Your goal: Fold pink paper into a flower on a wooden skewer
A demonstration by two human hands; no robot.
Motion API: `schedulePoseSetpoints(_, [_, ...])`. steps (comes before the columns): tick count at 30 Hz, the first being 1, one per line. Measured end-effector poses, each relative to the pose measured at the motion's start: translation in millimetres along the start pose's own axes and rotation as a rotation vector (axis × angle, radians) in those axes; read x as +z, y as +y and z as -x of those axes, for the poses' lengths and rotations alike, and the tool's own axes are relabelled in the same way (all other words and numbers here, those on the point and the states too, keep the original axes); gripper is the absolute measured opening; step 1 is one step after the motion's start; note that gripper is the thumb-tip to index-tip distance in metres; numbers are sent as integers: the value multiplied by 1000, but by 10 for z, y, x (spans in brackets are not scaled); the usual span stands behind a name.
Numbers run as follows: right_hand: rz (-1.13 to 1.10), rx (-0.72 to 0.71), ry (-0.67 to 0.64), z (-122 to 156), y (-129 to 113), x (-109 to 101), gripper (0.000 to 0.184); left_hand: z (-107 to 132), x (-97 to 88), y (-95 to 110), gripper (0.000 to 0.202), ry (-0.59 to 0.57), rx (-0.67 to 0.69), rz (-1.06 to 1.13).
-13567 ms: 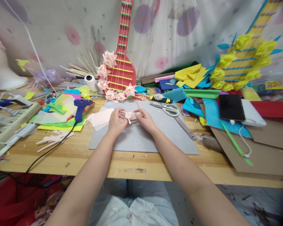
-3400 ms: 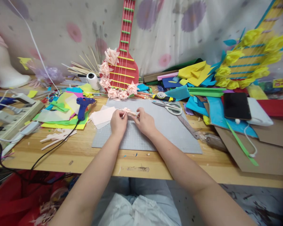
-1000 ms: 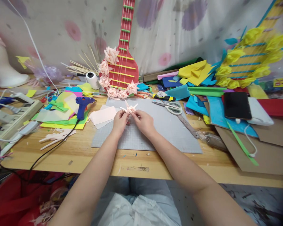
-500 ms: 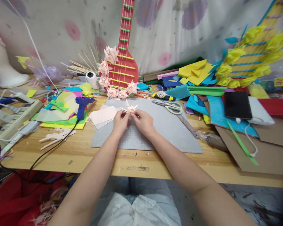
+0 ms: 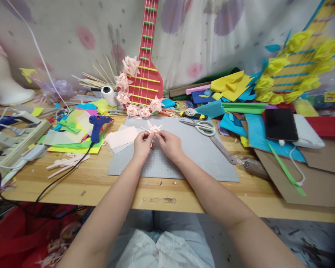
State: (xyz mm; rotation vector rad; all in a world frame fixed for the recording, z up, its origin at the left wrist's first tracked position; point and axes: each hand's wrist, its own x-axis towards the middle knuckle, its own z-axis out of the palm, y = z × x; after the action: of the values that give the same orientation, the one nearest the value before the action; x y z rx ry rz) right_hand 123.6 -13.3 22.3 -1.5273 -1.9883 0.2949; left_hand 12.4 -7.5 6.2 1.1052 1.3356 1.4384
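Over the middle of the grey cutting mat point(image 5: 206, 163), a small pink paper flower point(image 5: 155, 129) with pointed petals is pinched between both hands. My left hand point(image 5: 142, 146) has its fingers closed on the flower's lower left side. From the right, my right hand point(image 5: 170, 144) grips the base with thumb and fingertips; the base itself is mostly hidden. Pale pink paper sheets point(image 5: 121, 137) lie just left of my left hand. Behind the hands stands a red paper lute point(image 5: 146, 80), edged with similar pink paper flowers point(image 5: 131, 66).
Scissors point(image 5: 205, 128) and a metal ruler point(image 5: 222, 149) rest at the mat's right. A blue glue gun point(image 5: 96, 128) stands on coloured paper at left, its cord trailing forward. A phone point(image 5: 281, 124) and cardboard point(image 5: 318, 186) lie right. A yellow-flowered instrument point(image 5: 294, 72) stands behind.
The flower has turned slightly between my fingers, its upper petal now leaning a little more to the left. Both hands stay in nearly the same place.
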Motion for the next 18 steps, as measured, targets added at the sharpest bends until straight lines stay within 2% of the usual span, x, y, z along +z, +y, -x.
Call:
schedulePoseSetpoints(6, [74,72,-31,6,-1,7,30,10,-9,-13,29,34,135,-215])
schedulePoseSetpoints(12, [94,112,-57,-8,38,-10,34,-5,-79,-84,25,-2,140,-382])
schedulePoseSetpoints(18, [133,136,-60,-11,11,-12,36,30,-88,-18,27,21,169,-566])
